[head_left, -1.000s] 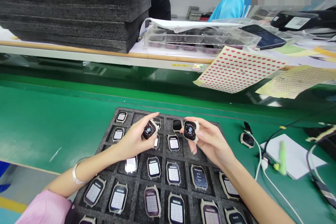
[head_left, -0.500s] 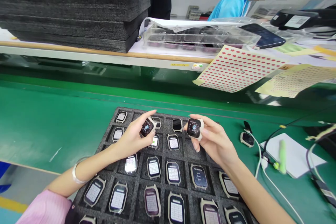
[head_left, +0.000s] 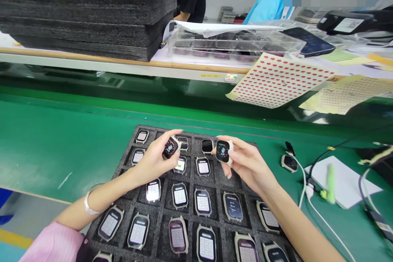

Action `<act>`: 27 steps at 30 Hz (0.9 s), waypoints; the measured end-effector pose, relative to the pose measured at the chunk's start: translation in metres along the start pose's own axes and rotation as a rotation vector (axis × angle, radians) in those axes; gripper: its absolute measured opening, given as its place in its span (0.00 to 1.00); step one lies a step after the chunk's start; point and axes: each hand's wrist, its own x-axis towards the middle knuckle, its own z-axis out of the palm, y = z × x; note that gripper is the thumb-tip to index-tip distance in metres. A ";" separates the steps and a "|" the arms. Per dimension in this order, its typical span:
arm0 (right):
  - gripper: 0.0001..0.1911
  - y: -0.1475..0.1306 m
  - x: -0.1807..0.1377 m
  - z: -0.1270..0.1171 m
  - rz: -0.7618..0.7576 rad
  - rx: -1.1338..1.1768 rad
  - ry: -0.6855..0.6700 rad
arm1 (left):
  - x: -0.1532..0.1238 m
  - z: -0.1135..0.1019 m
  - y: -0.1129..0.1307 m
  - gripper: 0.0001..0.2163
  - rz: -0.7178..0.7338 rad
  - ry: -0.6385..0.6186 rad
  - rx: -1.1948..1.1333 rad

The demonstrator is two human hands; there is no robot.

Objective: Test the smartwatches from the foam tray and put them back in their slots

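Observation:
A black foam tray [head_left: 221, 176] lies on the green belt and holds several strapless smartwatch bodies with lit screens in its pockets. My left hand [head_left: 153, 161] is closed on one watch body [head_left: 170, 147], its dark screen tilted toward me, above the tray's far rows. My right hand [head_left: 248, 163] pinches a second watch body [head_left: 222, 151] with a lit dial, just right of the first. Both are held clear of the tray, a short gap between them.
Another watch body [head_left: 288, 163] lies on the belt right of the tray, by cables and a white pad [head_left: 344, 180]. Beyond the belt are stacked black foam sheets [head_left: 89, 12], clear plastic trays [head_left: 233, 43], a red-dotted sticker sheet [head_left: 276, 82] and two other people.
Both hands have shifted slightly and turned their watches; the right hand's watch dropped a little and moved left, and the left hand's watch moved a bit up and left.

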 end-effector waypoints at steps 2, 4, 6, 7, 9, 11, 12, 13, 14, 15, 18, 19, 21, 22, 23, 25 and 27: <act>0.19 0.000 -0.001 0.000 -0.002 0.007 -0.008 | -0.001 -0.001 0.001 0.22 -0.001 0.008 -0.004; 0.19 0.001 -0.002 -0.001 -0.003 0.007 -0.010 | -0.001 -0.001 0.001 0.22 0.006 0.010 -0.007; 0.19 0.001 -0.002 -0.001 0.005 0.002 -0.014 | -0.001 -0.001 0.001 0.22 0.018 0.001 0.000; 0.19 0.002 -0.001 -0.001 0.013 0.000 -0.019 | -0.001 -0.001 0.000 0.22 0.019 -0.004 0.004; 0.20 0.002 -0.001 -0.001 0.028 -0.001 -0.033 | -0.001 0.001 -0.002 0.22 -0.010 -0.011 -0.001; 0.22 0.002 0.001 0.000 0.046 0.002 -0.047 | 0.000 0.003 -0.005 0.24 -0.082 -0.033 -0.052; 0.23 0.002 0.002 0.001 0.057 0.006 -0.054 | 0.001 0.004 -0.006 0.25 -0.128 -0.054 -0.107; 0.24 0.002 0.002 0.001 0.070 0.011 -0.060 | 0.002 0.006 -0.007 0.26 -0.174 -0.082 -0.184; 0.24 0.003 0.003 0.002 0.085 0.018 -0.065 | 0.003 0.007 -0.007 0.27 -0.218 -0.114 -0.275; 0.24 0.004 0.004 0.002 0.101 0.023 -0.072 | 0.005 0.007 -0.007 0.26 -0.257 -0.147 -0.373; 0.22 0.008 0.005 0.005 0.144 0.022 -0.092 | 0.009 0.008 -0.003 0.21 -0.355 -0.198 -0.630; 0.22 0.009 0.005 0.006 0.150 0.012 -0.094 | 0.009 0.008 -0.002 0.19 -0.385 -0.204 -0.701; 0.22 0.013 0.005 0.008 0.149 -0.018 -0.085 | 0.010 0.008 0.000 0.18 -0.432 -0.209 -0.821; 0.23 0.014 0.005 0.010 0.145 -0.037 -0.074 | 0.010 0.008 0.000 0.18 -0.446 -0.216 -0.865; 0.24 0.015 0.004 0.011 0.138 -0.057 -0.059 | 0.009 0.008 0.000 0.18 -0.451 -0.223 -0.894; 0.27 0.017 0.003 0.012 0.121 -0.096 -0.029 | 0.008 0.009 -0.001 0.19 -0.447 -0.230 -0.911; 0.28 0.017 0.002 0.014 0.100 -0.123 -0.014 | 0.007 0.011 -0.002 0.19 -0.436 -0.239 -0.906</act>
